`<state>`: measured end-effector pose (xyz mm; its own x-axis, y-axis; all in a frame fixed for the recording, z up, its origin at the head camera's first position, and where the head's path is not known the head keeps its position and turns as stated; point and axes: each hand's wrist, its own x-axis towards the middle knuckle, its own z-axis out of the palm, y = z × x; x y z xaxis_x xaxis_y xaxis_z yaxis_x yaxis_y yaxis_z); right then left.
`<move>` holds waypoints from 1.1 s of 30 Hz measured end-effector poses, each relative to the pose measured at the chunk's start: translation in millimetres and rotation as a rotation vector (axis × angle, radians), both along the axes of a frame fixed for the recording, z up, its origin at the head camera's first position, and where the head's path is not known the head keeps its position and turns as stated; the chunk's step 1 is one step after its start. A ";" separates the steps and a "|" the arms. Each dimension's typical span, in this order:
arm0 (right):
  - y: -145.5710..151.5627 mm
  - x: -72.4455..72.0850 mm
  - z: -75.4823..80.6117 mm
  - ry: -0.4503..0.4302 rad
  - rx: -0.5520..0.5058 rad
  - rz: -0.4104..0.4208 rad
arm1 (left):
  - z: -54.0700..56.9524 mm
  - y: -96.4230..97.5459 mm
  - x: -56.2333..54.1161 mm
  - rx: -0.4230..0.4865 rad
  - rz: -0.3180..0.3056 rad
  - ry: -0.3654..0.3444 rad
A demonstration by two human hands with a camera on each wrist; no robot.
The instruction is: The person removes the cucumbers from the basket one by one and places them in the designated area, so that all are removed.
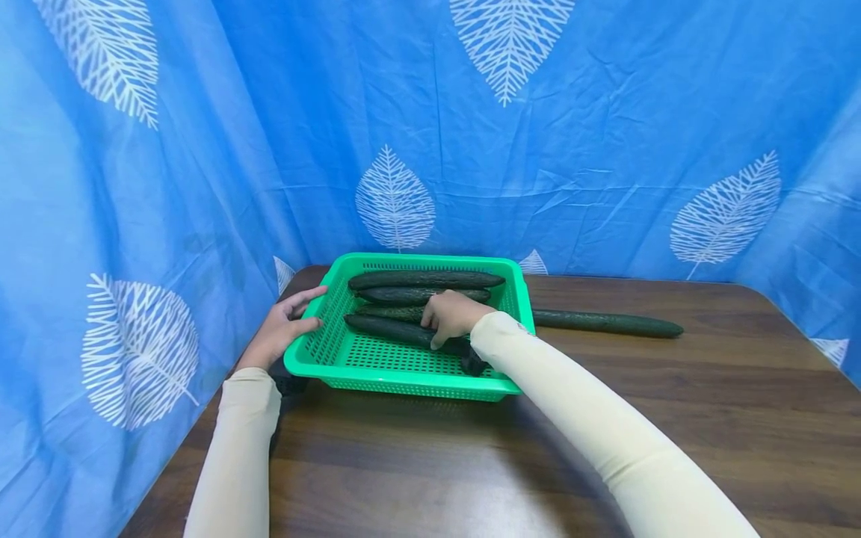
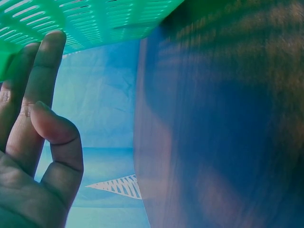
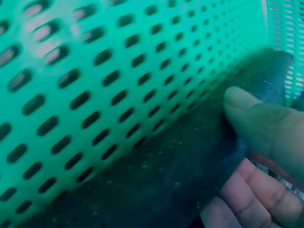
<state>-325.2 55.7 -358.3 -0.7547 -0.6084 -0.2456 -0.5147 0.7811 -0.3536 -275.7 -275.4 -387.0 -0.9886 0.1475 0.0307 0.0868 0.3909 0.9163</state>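
Observation:
A green perforated plastic basket (image 1: 410, 383) holds several dark green cucumbers lying lengthwise side by side. My right hand (image 1: 452, 317) reaches in and grips the nearest cucumber (image 1: 383, 327), its thumb on one side and fingers on the other. In the right wrist view that cucumber (image 3: 156, 175) lies close along the holed plastic (image 3: 95, 95). At the basket's left rim is my left hand (image 1: 279, 329), its fingers fairly straight. The left wrist view shows fingertips (image 2: 53, 40) up against the basket wall (image 2: 104, 23) and the thumb bent.
Another long cucumber (image 1: 605, 323) lies on the brown wooden table (image 1: 706, 403), extending right from behind the basket. A blue curtain (image 1: 592, 149) with white leaf prints hangs along the back and sides. Something dark (image 1: 289, 385) sits under my left wrist.

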 end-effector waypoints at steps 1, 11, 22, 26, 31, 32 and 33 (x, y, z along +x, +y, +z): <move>-1.1 0.9 -0.2 0.019 0.019 0.005 | -0.2 -0.5 0.0 0.000 -0.003 0.001; -7.2 3.7 -4.8 0.095 0.173 0.031 | 1.4 -1.4 0.9 0.059 -0.014 -0.011; 2.0 -4.7 -3.6 0.110 0.115 0.038 | 1.7 -0.8 -0.6 0.050 -0.016 -0.014; 7.9 -7.7 -0.4 0.092 0.053 0.012 | 1.9 -0.5 -1.7 0.059 -0.008 -0.033; 16.6 -8.2 4.6 0.070 -0.058 -0.018 | 0.9 -1.2 -1.2 0.061 -0.010 -0.038; 18.1 -7.5 6.0 0.067 -0.083 -0.025 | 0.7 -1.3 -0.9 0.063 -0.011 -0.037; 19.4 -6.9 7.4 0.066 -0.103 -0.030 | 0.5 -1.4 -0.6 0.066 -0.013 -0.035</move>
<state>-332.1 75.0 -351.0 -0.7855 -0.6047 -0.1317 -0.5164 0.7577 -0.3991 -276.3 -276.7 -386.5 -0.9873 0.1587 0.0063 0.0589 0.3289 0.9425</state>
